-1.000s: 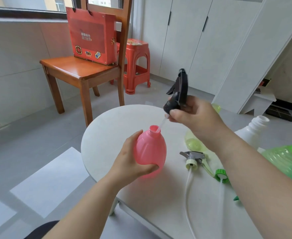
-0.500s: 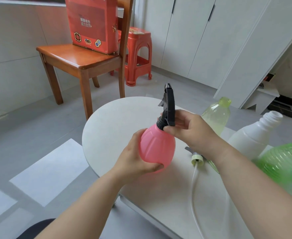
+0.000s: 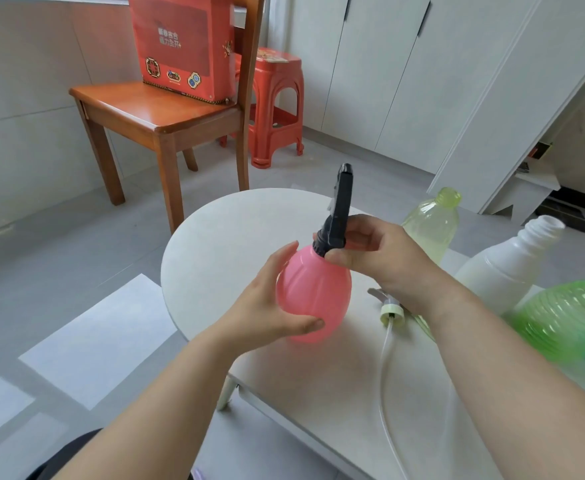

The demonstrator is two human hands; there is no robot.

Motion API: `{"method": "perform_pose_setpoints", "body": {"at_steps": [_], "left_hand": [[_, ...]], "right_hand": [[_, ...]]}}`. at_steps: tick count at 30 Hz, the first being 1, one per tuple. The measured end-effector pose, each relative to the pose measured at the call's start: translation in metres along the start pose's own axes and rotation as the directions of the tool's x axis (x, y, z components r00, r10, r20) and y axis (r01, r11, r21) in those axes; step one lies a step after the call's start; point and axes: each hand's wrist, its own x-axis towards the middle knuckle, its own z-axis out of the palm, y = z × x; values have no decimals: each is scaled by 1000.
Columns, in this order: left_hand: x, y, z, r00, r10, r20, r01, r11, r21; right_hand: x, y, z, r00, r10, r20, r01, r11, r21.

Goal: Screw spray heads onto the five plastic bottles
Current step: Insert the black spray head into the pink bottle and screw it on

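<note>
The pink bottle (image 3: 313, 292) is a squat, egg-shaped container of translucent plastic with shallow lengthwise ribs. It is held over the near side of the round white table (image 3: 215, 237), and whether anything is inside it cannot be told. A black spray head (image 3: 338, 209) sits on its neck, with a ridged collar at the mouth and a narrow trigger body rising above it.

The left hand (image 3: 267, 306) cups the bottle's side, its thumb laid across the lower front and its fingers curled behind. The right hand (image 3: 381, 258) pinches the black collar between its thumb and curled fingers.

Three more bottles are at the right, all with open mouths or unseen tops:
- A pale yellow-green bottle (image 3: 429, 226) of clear plastic stands behind the right hand, its threaded mouth open.
- A white bottle (image 3: 502, 268), opaque and smooth, has a bare threaded neck.
- A bright green bottle (image 3: 568, 320) with close ribs around it is cut off by the frame's edge.

A loose spray head (image 3: 389, 308), with a grey body and a pale green collar, lies on the tabletop just under the right wrist. Its clear dip tube (image 3: 384, 362) trails toward the viewer.

Beyond the table is a glossy wooden chair (image 3: 159, 116) with a red carton (image 3: 180, 46) on its seat. The carton carries pale printed characters too small to read and a row of patterned emblems. A red plastic stool (image 3: 277, 105) stands behind the chair, before white cabinet doors (image 3: 381, 71).
</note>
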Motion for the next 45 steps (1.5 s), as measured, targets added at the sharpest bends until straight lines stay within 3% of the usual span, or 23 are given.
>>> {"method": "perform_pose_setpoints", "body": {"at_steps": [2, 4, 6, 9, 11, 14, 16, 18, 22, 25, 27, 30, 35, 39, 42, 45], "left_hand": [[4, 4, 7, 999, -6, -35, 4, 998, -67], [6, 8, 19, 991, -14, -136, 4, 997, -77], [5, 11, 36, 957, -22, -289, 21, 1000, -5], [3, 14, 52, 913, 2, -409, 52, 991, 120], [3, 14, 43, 937, 32, -347, 36, 982, 187], [4, 12, 16, 994, 19, -110, -7, 994, 110], [5, 11, 6, 1000, 18, 17, -20, 997, 71], [9, 10, 4, 998, 28, 55, -30, 999, 44], [12, 12, 14, 999, -4, -43, 2, 999, -49], [8, 13, 37, 961, 26, -276, 6, 994, 113], [5, 14, 47, 929, 84, -360, 1, 973, 229], [4, 11, 39, 953, 80, -293, -12, 974, 227], [15, 3, 18, 994, 47, -97, -42, 997, 60], [26, 5, 18, 999, 33, 30, -31, 998, -47], [27, 9, 28, 999, 34, -31, -36, 996, -83], [23, 11, 45, 976, 19, -216, -17, 1000, 11]], "right_hand": [[0, 1, 1, 1000, -4, -31, 4, 1000, 3], [0, 5, 5, 982, -28, -186, 19, 999, -49], [0, 10, 11, 936, -81, -342, 32, 989, -147], [-2, 13, 13, 916, -122, -382, 36, 974, -225], [-2, 11, 6, 943, -56, -329, 2, 987, -161], [-2, 6, -9, 990, 22, -136, -25, 1000, -20], [-3, 5, -15, 998, 42, -38, -43, 999, -12], [-3, 5, -18, 999, 51, 9, -51, 999, -18], [0, 10, -13, 992, 26, -126, -27, 1000, -9], [2, 17, -2, 957, -8, -290, -15, 997, -78], [2, 20, 1, 941, -11, -339, -11, 998, -63], [1, 19, -10, 938, 37, -343, -57, 997, -49], [-5, 15, -31, 990, 56, -132, -54, 998, 17], [-4, 18, -31, 993, 79, -93, -76, 997, 32], [0, 23, -22, 970, 95, -223, -93, 995, 19], [2, 26, -10, 922, 0, -387, -3, 1000, -6]]}}
